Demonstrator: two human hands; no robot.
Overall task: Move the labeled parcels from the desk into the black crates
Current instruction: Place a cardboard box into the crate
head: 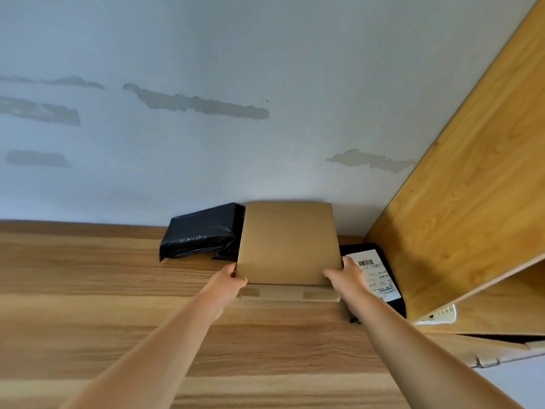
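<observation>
Our left hand (228, 283) and right hand (346, 278) grip the flat brown cardboard box (287, 243) by its near corners | black plastic-wrapped parcel (200, 231) just beside on its left | black labelled parcel (377, 278) on its right | wooden desk (118, 290) beneath.

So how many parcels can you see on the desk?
3. A brown cardboard box sits in the middle, gripped by the left hand and the right hand. A black bag parcel lies left of it, another black parcel with a label right. More may hide behind the box.

Plain brown cardboard box (287, 242), glossy black parcel (200, 231), black parcel with white barcoded label (373, 276), wood-grain desk (118, 305)
</observation>
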